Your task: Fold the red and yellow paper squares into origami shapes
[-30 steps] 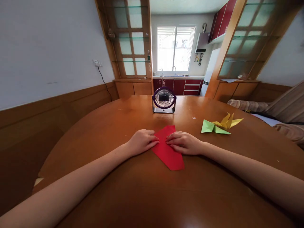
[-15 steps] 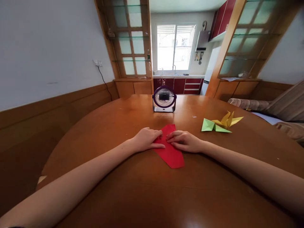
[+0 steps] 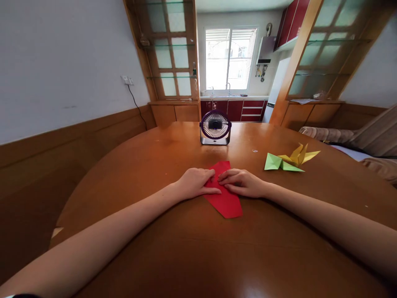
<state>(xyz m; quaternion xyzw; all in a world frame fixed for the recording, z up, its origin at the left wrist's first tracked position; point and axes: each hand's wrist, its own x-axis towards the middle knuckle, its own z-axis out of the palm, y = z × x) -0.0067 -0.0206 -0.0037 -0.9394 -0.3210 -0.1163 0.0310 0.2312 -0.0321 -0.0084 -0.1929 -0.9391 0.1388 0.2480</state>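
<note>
A folded sheet of red paper (image 3: 228, 203) lies on the table, angled with one end toward me and the other toward the fan. My left hand (image 3: 195, 183) rests on its left edge, fingers curled onto the paper and thumb stretched across it. From the right, my right hand (image 3: 243, 183) presses bent fingertips on the middle of the sheet, thumb close below them. Both hands hold the paper down against the tabletop. The fold under the fingers is partly hidden.
A small purple desk fan (image 3: 215, 127) stands beyond the paper on the round wooden table (image 3: 149, 244). Off to the right lie a green folded paper piece (image 3: 273, 162) and a yellow origami figure (image 3: 298, 156). A striped cushion (image 3: 325, 133) is past the table's right edge.
My left hand has slid slightly right over the red paper, its thumb reaching further across. The right hand keeps nearly the same place on the sheet. The whole view has shifted a little.
</note>
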